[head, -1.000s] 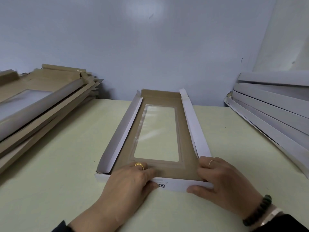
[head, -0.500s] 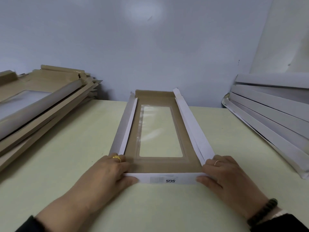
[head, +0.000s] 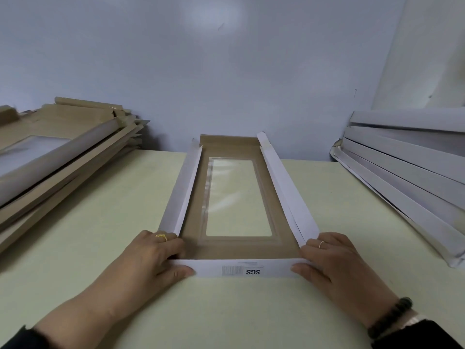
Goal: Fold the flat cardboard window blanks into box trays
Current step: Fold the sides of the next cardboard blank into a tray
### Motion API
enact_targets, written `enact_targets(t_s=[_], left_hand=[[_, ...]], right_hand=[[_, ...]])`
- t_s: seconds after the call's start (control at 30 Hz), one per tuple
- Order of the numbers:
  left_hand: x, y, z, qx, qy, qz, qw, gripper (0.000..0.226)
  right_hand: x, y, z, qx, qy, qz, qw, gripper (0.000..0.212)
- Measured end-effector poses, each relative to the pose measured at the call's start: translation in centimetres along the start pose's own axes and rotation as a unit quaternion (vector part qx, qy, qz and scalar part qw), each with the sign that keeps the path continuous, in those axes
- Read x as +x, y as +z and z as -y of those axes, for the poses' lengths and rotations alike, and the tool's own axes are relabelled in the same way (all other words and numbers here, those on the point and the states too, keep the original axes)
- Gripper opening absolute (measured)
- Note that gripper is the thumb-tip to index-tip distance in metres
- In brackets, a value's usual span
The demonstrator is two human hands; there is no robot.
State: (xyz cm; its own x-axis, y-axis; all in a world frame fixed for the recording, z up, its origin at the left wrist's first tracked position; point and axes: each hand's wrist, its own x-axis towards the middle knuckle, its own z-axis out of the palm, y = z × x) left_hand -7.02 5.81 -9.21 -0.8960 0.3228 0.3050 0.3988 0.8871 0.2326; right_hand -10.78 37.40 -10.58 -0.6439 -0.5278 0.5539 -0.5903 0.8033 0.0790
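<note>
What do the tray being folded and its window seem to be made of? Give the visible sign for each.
Tray: apparently cardboard, matte white outside and raw brown inside, holding creased folds. Window: likely thin clear plastic film, glossy, with the table showing through it.

Open pale table (head: 105, 222) either side of the half-folded tray (head: 236, 250), folded trays (head: 63, 152) crowding the left edge, flat blanks (head: 402, 172) banking the right — wall (head: 226, 84) close behind.

left stack of folded trays (head: 50, 157) cut off at frame edge, right pile of blanks (head: 412, 172) likewise, barcode print (head: 230, 270) unreadable
</note>
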Motion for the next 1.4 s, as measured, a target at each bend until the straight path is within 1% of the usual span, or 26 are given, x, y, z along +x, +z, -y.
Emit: enact_targets(t_s=[0.07,0.13,0.2,0.27,0.33,0.4,0.47,0.5,0.53,0.57,0.63,0.67,0.7,0.77,0.8,0.87,0.9,0.97,1.03,1.1,1.13,1.17,1.23,1.3,1.33,1.4], left_hand=[[0.0,0.0,-0.3,-0.016,-0.009,0.031,0.999,0.021],[0.1,-0.2,-0.5,0.015,0.007,0.045,0.999,0.007],[0.1,-0.3,-0.3,0.063,0.03,0.026,0.997,0.012],[0.0,-0.6,0.4,0.107,0.035,-0.019,0.993,0.013],[-0.1,-1.0,1.4,0.141,0.004,-0.043,0.989,0.014],[-0.2,-1.2,2.5,0.167,-0.039,-0.062,0.983,0.022],[-0.4,-1.4,3.2,0.175,-0.073,-0.066,0.98,0.03],[-0.5,-1.5,3.3,0.17,-0.085,-0.067,0.98,0.032],[-0.5,-1.6,3.0,0.159,-0.095,-0.073,0.98,0.033],[-0.5,-1.7,2.5,0.14,-0.097,-0.085,0.982,0.032],[-0.4,-1.9,0.3,0.074,-0.064,-0.093,0.991,0.03],[-0.3,-1.8,-1.3,0.032,-0.03,-0.084,0.995,0.032],[-0.2,-1.6,-3.0,0.008,0.008,-0.076,0.997,0.036],[-0.1,-0.1,-5.9,0.015,0.068,-0.035,0.997,0.044],[-0.1,0.6,-6.9,0.031,0.081,0.004,0.996,0.047],[0.0,1.0,-8.5,0.063,0.075,0.079,0.992,0.046],[0.2,0.8,-8.7,0.074,0.053,0.091,0.992,0.041],[0.0,0.7,-7.8,0.054,0.031,0.071,0.996,0.034],[-0.4,-0.1,-6.9,0.039,0.009,0.09,0.995,0.035],[-1.0,-1.2,-5.6,0.027,-0.014,0.096,0.995,0.042],[-1.2,-1.9,-4.8,0.011,-0.034,0.09,0.995,0.051],[-1.6,-2.3,-3.6,0.004,-0.05,0.084,0.995,0.061],[-2.2,-2.8,-0.4,-0.003,-0.073,0.06,0.996,0.074],[-2.5,-3.0,2.8,-0.005,-0.087,0.049,0.995,0.081],[-2.6,-3.0,4.5,0.013,-0.082,0.038,0.996,0.085],[-2.8,-2.9,7.4,0.051,-0.081,-0.022,0.995,0.088]], right_hand=[[0.0,-0.2,0.0,0.027,0.008,0.006,1.0,0.038],[0.1,-0.6,0.5,0.04,0.006,0.015,0.999,0.037],[0.3,-1.0,1.6,0.053,-0.01,0.027,0.998,0.034],[0.4,-1.2,3.1,0.086,-0.027,0.036,0.995,0.032],[0.6,-1.4,4.7,0.154,-0.047,0.058,0.985,0.031],[0.6,-1.2,6.0,0.228,-0.075,0.071,0.968,0.023],[0.8,-1.3,6.5,0.272,-0.075,0.075,0.956,0.047],[1.0,-1.3,6.2,0.254,-0.068,0.068,0.963,0.055],[1.1,-1.2,5.8,0.217,-0.062,0.056,0.973,0.056],[1.1,-1.1,5.3,0.179,-0.046,0.052,0.981,0.052],[1.4,-0.8,4.5,0.125,-0.023,0.042,0.991,0.032],[1.6,-0.8,4.5,0.103,-0.021,0.038,0.994,0.019],[1.8,-0.8,4.8,0.089,-0.02,0.043,0.995,0.014],[2.1,-0.3,5.8,0.075,-0.045,0.051,0.995,0.017],[2.2,-0.1,6.4,0.077,-0.062,0.052,0.994,0.013],[2.5,0.1,7.2,0.104,-0.082,0.052,0.99,0.007],[2.6,0.0,7.3,0.118,-0.081,0.051,0.988,0.008],[2.8,0.0,7.0,0.122,-0.062,0.056,0.989,0.018],[2.9,0.2,6.3,0.127,-0.035,0.071,0.989,0.026],[3.0,0.5,5.0,0.137,0.009,0.092,0.986,0.033],[2.9,0.7,4.2,0.128,0.023,0.093,0.987,0.034],[2.8,0.7,3.3,0.119,0.04,0.098,0.987,0.032],[2.3,0.6,1.6,0.118,0.079,0.121,0.982,0.02],[1.7,0.1,0.2,0.108,0.091,0.104,0.985,0.008],[1.3,-0.2,-0.6,0.107,0.1,0.088,0.985,0.014],[0.5,-1.1,-2.2,0.114,0.155,0.089,0.977,0.048]])
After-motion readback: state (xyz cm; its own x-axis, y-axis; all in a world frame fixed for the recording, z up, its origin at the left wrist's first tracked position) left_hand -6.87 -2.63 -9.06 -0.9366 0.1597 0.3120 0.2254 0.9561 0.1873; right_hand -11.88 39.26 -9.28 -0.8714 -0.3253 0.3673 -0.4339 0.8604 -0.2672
